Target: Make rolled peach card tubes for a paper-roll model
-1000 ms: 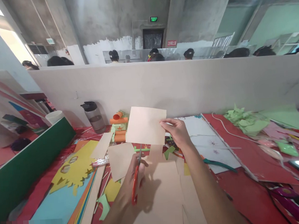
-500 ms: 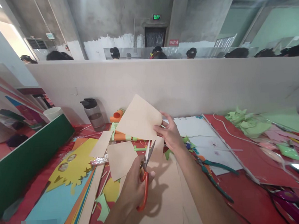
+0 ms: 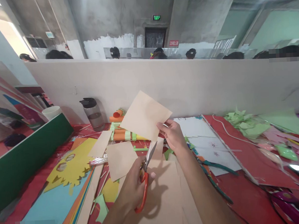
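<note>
My left hand is closed around the orange handles of a pair of scissors, its blades pointing up and slightly parted. Between the thumb and fingers of my right hand is a cream paper square, held up by its lower right side. The blade tips lie just below the paper's bottom corner; whether they touch it I cannot tell. Under my hands spreads a larger cream sheet. Another cut cream piece lies to the left, with rolled orange and green paper tubes behind it.
Yellow cut-out paper and coloured sheets lie at left beside a green board. A water bottle stands by the white partition. Teal-handled pliers, white drawings and crumpled green paper are at right.
My right hand has moved slightly right and turned the cream paper square, so its right corner now shows beyond the fingers. My left hand with the scissors has barely moved.
</note>
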Demonstrator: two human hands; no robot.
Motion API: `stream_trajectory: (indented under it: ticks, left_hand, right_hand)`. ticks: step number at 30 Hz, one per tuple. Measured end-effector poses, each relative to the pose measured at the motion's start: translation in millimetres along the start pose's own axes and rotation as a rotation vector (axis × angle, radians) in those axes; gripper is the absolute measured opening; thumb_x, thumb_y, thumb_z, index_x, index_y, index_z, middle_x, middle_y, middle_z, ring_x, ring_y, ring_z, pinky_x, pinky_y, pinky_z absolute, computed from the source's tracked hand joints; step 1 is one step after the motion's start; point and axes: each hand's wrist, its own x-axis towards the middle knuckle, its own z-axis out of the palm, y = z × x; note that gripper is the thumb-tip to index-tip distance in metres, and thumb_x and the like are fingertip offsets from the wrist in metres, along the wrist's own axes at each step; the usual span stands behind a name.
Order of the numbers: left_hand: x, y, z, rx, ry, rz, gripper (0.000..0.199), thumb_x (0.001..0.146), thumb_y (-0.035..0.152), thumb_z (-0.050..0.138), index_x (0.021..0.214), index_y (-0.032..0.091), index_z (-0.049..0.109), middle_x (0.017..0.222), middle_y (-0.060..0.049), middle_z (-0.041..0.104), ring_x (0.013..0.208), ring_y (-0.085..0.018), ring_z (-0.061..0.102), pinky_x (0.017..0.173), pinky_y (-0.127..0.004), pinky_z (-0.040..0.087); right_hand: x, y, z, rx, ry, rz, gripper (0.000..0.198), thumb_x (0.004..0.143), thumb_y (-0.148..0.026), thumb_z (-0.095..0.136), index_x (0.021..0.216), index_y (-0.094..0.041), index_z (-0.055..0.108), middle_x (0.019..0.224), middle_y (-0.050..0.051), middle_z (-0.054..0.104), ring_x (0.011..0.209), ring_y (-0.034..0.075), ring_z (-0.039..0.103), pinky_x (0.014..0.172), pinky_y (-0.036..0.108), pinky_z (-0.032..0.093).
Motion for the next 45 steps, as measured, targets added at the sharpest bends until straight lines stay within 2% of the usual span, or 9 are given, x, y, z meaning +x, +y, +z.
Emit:
stream_trajectory:
  ticks: [6,14,17,23,32,36,41,45]
  left_hand:
    - [-0.2,5.9,-0.2,-0.052,0.017,-0.008,0.031,0.089,0.044,0.056,0.112,0.024,0.049,0.087,0.0,0.051,0.076,-0.017,0.048,0.069,-0.028,0.037]
    - [0.9,13.9,2.7,-0.109,0.069,-0.029,0.032,0.09,0.05,0.051,0.107,0.023,0.051,0.079,0.002,0.047,0.07,-0.016,0.046,0.066,-0.026,0.037]
    - [1.1,13.8,1.9,-0.085,0.073,-0.022,0.032,0.089,0.048,0.054,0.109,0.023,0.052,0.08,0.001,0.047,0.072,-0.016,0.045,0.066,-0.026,0.037]
    - [0.6,15.8,0.0,-0.138,0.061,-0.054,0.023,0.088,0.042,0.057,0.098,0.023,0.05,0.078,0.003,0.045,0.065,-0.014,0.04,0.061,-0.024,0.033]
    - [1.9,11.5,-3.1,-0.119,0.055,-0.028,0.021,0.089,0.041,0.055,0.098,0.023,0.048,0.077,0.003,0.043,0.065,-0.013,0.04,0.06,-0.023,0.031]
    - [1.5,11.6,-3.5,-0.108,0.03,-0.036,0.021,0.091,0.041,0.054,0.102,0.024,0.047,0.078,0.004,0.043,0.066,-0.013,0.04,0.062,-0.024,0.032]
    - [1.3,10.4,-1.6,-0.087,0.046,-0.02,0.023,0.092,0.043,0.052,0.105,0.025,0.049,0.079,0.003,0.046,0.071,-0.015,0.043,0.068,-0.024,0.035]
    - [2.0,9.8,-1.6,-0.081,0.061,-0.033,0.024,0.091,0.045,0.053,0.103,0.025,0.048,0.082,0.002,0.049,0.071,-0.015,0.043,0.069,-0.024,0.036]
  right_hand:
    - [0.6,0.1,-5.3,-0.078,0.022,-0.04,0.026,0.063,-0.029,0.083,0.085,-0.019,0.072,0.083,0.005,0.076,0.081,0.024,0.071,0.069,0.035,0.057]
    - [-4.7,-2.3,3.2,-0.04,-0.098,0.079,0.035,0.06,-0.03,0.086,0.091,-0.018,0.075,0.091,0.006,0.076,0.081,0.023,0.071,0.078,0.037,0.057]
    - [-7.2,-2.0,9.1,-0.035,-0.108,0.092,0.035,0.06,-0.031,0.086,0.09,-0.018,0.075,0.092,0.007,0.076,0.082,0.022,0.07,0.077,0.036,0.057]
    - [-10.1,-2.8,15.0,-0.048,-0.102,0.126,0.036,0.057,-0.032,0.087,0.088,-0.018,0.075,0.094,0.007,0.076,0.083,0.021,0.07,0.077,0.035,0.056]
    - [-7.4,1.1,9.4,-0.066,-0.123,0.126,0.034,0.06,-0.03,0.086,0.09,-0.019,0.076,0.092,0.006,0.076,0.08,0.019,0.068,0.077,0.031,0.055]
    - [-6.0,6.0,7.5,-0.082,-0.132,0.121,0.031,0.061,-0.029,0.085,0.089,-0.019,0.076,0.089,0.005,0.076,0.076,0.018,0.067,0.077,0.032,0.056]
    - [-7.0,7.6,9.7,-0.078,-0.15,0.132,0.032,0.063,-0.03,0.085,0.091,-0.019,0.077,0.091,0.005,0.076,0.08,0.019,0.068,0.08,0.033,0.055]
    - [-7.7,6.7,10.8,-0.079,-0.145,0.13,0.028,0.063,-0.029,0.085,0.087,-0.019,0.076,0.085,0.003,0.075,0.07,0.014,0.064,0.072,0.027,0.054]
